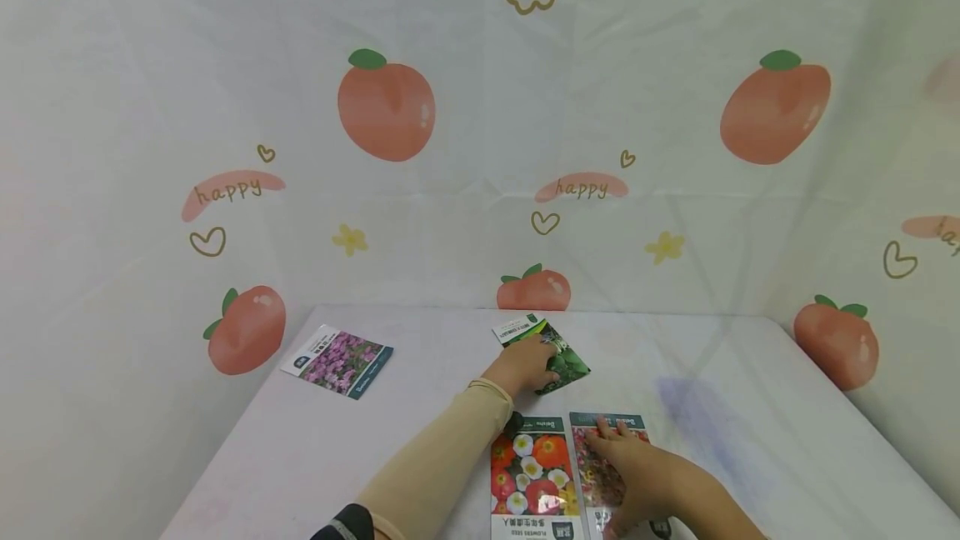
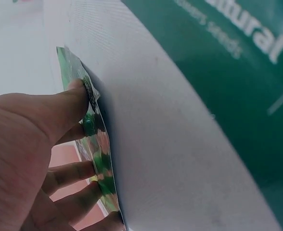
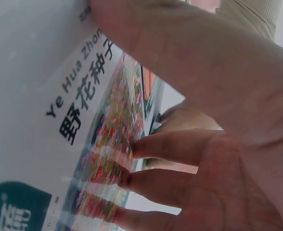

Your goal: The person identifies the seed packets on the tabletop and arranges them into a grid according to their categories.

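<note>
In the head view my left hand [image 1: 523,367] reaches to the back of the table and rests on a green-leafed seed packet [image 1: 572,363], lying askew. The left wrist view shows the thumb and fingertips of that hand [image 2: 50,154] touching the face of this packet [image 2: 100,149]. Nearer, my right hand [image 1: 648,477] lies with spread fingers on a wildflower seed packet [image 1: 600,482]. In the right wrist view the fingertips of the right hand [image 3: 218,168] touch its flower picture [image 3: 108,159]. Just left of it lies a red-and-white flower seed packet [image 1: 534,473], partly under my left forearm.
A purple-flower seed packet [image 1: 341,361] lies at the back left of the white table [image 1: 300,457]. A bluish stain [image 1: 701,423] marks the tabletop on the right. A printed curtain [image 1: 465,215] stands along the back and sides.
</note>
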The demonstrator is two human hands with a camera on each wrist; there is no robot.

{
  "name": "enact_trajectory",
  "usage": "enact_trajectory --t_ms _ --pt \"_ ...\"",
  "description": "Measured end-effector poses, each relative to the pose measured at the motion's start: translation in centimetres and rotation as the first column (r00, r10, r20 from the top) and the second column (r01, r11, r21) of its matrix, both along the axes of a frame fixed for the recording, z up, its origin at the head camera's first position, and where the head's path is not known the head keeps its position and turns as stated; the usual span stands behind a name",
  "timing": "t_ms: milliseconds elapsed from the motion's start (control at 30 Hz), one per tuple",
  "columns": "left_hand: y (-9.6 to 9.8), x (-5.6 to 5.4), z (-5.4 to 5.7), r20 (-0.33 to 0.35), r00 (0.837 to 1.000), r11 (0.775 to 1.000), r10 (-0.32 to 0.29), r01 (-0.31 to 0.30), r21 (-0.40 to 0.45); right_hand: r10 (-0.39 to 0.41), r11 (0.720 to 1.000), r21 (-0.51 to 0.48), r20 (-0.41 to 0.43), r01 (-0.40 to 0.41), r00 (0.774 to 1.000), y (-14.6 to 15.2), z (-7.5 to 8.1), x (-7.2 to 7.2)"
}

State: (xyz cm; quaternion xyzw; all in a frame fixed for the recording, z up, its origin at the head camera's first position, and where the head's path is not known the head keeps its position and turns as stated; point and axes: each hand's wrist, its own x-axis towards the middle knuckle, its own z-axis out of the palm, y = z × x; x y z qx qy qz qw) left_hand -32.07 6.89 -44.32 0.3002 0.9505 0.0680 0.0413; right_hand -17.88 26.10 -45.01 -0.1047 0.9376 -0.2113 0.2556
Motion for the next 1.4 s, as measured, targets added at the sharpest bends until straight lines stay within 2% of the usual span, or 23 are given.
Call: enact_trajectory --t_ms 167,200,333,567,900,1400 --pt "0.1 -0.1 -0.1 -0.003 1.000 1.000 -0.014 0.014 -0.022 -0.016 1.000 0.002 -0.001 0.016 1.000 -0.3 0.3 0.1" --pt "0.1 -0.1 -0.1 -0.003 1.000 1.000 -0.018 0.018 -0.026 -0.020 1.000 0.008 -0.001 0.020 1.000 -0.9 1.2 0.6" --pt "0.2 0.0 0.0 -0.005 1.000 0.999 -0.019 0.019 -0.032 -0.025 1.000 0.009 0.001 0.025 1.000 -1.3 1.9 1.0" --pt "0.3 0.0 -0.3 -0.009 1.000 1.000 -0.010 0.010 -0.029 -0.037 0.999 0.015 0.008 0.037 0.999 -1.3 1.7 0.8" --pt "0.8 -0.1 -0.3 -0.043 0.998 0.995 -0.047 0.043 -0.090 -0.026 1.000 0.000 0.009 0.026 1.000 -1.1 1.8 0.8" --pt "0.8 -0.3 -0.7 -0.032 0.998 0.996 -0.046 0.043 -0.082 -0.020 1.000 -0.004 -0.004 0.020 1.000 -1.0 1.6 0.9"
